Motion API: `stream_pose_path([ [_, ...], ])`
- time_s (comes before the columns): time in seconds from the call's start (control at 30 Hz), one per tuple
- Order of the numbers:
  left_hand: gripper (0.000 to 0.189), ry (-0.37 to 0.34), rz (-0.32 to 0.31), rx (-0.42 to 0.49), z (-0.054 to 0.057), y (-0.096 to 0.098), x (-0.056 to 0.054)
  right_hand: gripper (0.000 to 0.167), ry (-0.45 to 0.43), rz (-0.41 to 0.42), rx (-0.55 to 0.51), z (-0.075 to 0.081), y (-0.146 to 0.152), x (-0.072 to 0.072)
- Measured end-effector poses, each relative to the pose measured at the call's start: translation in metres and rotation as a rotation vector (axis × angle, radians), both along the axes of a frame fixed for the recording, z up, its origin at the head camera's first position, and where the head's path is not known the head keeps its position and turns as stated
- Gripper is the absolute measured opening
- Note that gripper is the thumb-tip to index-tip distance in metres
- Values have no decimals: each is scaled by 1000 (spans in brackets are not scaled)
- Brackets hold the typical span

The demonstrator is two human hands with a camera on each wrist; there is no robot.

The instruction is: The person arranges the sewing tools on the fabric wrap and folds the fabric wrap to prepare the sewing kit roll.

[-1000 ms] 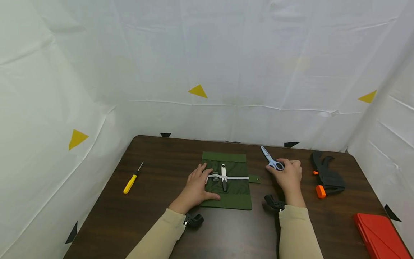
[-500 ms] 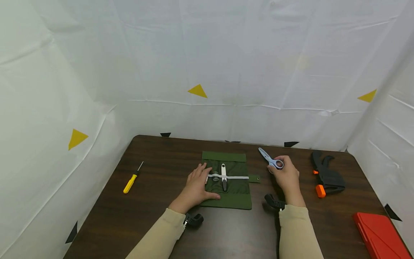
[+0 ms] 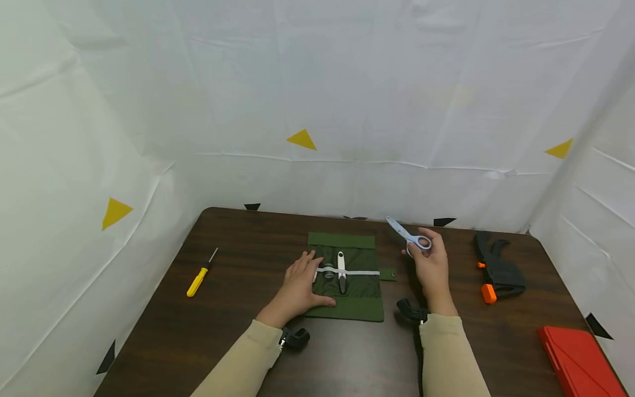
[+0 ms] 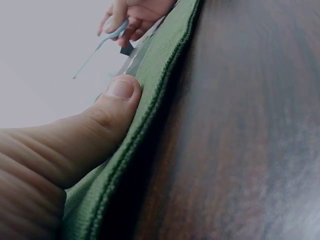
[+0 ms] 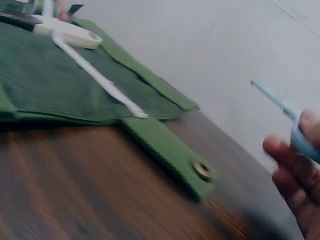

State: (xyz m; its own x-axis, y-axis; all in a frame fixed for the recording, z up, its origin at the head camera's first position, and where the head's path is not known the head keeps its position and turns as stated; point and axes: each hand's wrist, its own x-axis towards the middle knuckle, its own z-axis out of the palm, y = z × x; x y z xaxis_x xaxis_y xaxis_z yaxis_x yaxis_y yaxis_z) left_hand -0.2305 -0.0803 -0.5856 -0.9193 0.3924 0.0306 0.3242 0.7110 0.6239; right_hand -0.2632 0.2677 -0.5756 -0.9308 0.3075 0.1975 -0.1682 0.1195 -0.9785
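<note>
My right hand (image 3: 433, 271) pinches light-blue scissors (image 3: 401, 229) by the handle loops, blades pointing away to the left. They hang clear of the table in the right wrist view. A green fabric tool roll (image 3: 354, 310) lies unfolded on the table. My left hand (image 3: 296, 288) rests on its left side, fingers spread and thumb (image 4: 117, 102) on the near flap. Under the roll's white elastic band (image 3: 365, 273) sit a slim white-and-black tool (image 3: 341, 263) and a small round greyish item (image 3: 329, 271). Beside the left fingertips, another white piece is mostly hidden by the hand.
A yellow-handled screwdriver (image 3: 197, 282) lies at the left of the dark wooden table (image 3: 238, 242). To the right are a black-and-orange bar clamp (image 3: 503, 275) and a red case (image 3: 577, 358). The roll's snap strap (image 5: 170, 155) sticks out toward the right hand. White sheeting surrounds the table.
My right hand has lifted the scissors off the table and moved them up and leftward, toward the roll. My left hand has stayed on the roll.
</note>
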Motion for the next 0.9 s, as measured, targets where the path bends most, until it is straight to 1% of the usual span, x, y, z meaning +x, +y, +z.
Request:
stream_pose_path([
  [0.07,119,3,-4,1,0,0,0,48,27,41,-111,1,-6,0],
  [0.13,119,6,-5,-1,0,0,-1,49,48,71,-192,3,-12,0],
  [0.2,120,8,-5,-1,1,0,-1,48,64,91,-245,4,-16,-1],
  [0.33,119,3,1,-1,2,-2,0,48,89,147,-308,4,-24,-4],
  [0.47,117,1,8,1,1,-5,3,52,89,215,-320,4,-33,-4],
  [0.57,117,0,10,4,1,-6,4,53,67,236,-289,3,-39,-5],
  [0.67,117,-1,10,6,4,-8,4,48,45,235,-266,2,-45,-6],
  [0.8,116,3,12,6,6,-7,5,44,18,228,-277,2,-48,-7],
  [0.9,115,5,9,-1,6,-6,6,41,-4,201,-288,4,-52,-5],
])
